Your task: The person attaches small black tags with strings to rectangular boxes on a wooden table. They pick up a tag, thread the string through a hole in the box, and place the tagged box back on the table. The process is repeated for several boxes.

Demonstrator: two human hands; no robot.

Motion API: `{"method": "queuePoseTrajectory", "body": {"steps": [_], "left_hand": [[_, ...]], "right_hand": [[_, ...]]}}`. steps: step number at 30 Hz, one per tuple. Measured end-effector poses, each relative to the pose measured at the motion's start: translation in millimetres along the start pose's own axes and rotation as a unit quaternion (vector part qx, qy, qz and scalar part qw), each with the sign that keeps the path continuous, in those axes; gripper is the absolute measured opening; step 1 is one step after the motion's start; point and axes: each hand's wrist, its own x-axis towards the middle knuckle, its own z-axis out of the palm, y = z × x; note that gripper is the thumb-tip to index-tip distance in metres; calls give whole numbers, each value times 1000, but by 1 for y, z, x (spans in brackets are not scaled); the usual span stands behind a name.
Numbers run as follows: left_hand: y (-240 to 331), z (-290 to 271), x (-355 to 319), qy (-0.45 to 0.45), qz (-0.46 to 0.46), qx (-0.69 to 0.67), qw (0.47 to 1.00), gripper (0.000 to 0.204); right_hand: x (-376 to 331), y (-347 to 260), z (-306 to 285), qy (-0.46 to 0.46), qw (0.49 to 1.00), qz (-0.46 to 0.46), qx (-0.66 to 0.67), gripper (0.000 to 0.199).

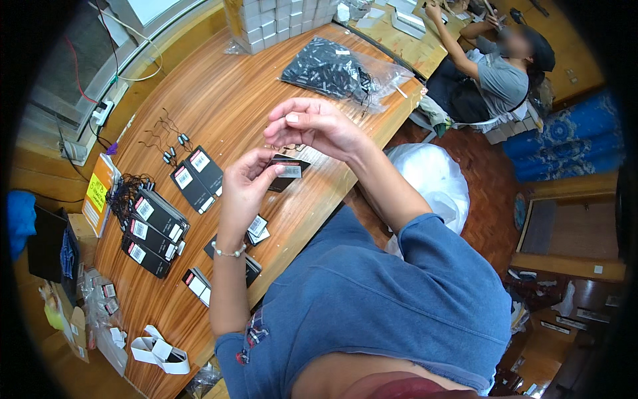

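My left hand (247, 189) pinches a black hang tag (290, 171) with a white barcode sticker between thumb and fingers, above the wooden table. Just over it, my right hand (320, 128) is held with loosely curved fingers apart, and I see nothing gripped in it. A dark cord shows beneath the right fingers, partly hidden. Left of my left hand lie two black tags (197, 174) with their cords stretched out. Beyond them, overlapping stacks of similar tags (154, 229) have bunched black cords. Smaller labels (258, 228) and more tags lie beside my left forearm.
A clear bag of black corded pieces (325, 70) lies at the table's far right, near stacked white boxes (282, 23). A white strip roll (159, 352) sits at the near left. Another person (502, 76) works at the neighbouring table. A white sack (432, 186) stands on the floor.
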Motion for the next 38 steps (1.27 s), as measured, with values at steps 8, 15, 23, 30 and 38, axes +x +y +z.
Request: {"method": "queuePoseTrajectory", "body": {"steps": [8,15,23,30,38], "left_hand": [[-2,-4,-8,27,14,-18,999,13],[-11,-22,3,210,101,-4,972,25],[-11,-39,-12,296,161,30,941,22],[-5,-40,-21,324,131,101,931,23],[-1,-40,-23,320,111,142,930,23]], "right_hand": [[7,3,7,76,988,-119,-63,16],[14,8,18,125,953,-201,-187,10],[18,45,49,107,926,-158,-324,8],[25,55,57,100,855,-245,-446,9],[28,56,62,102,864,-234,-435,8]]}}
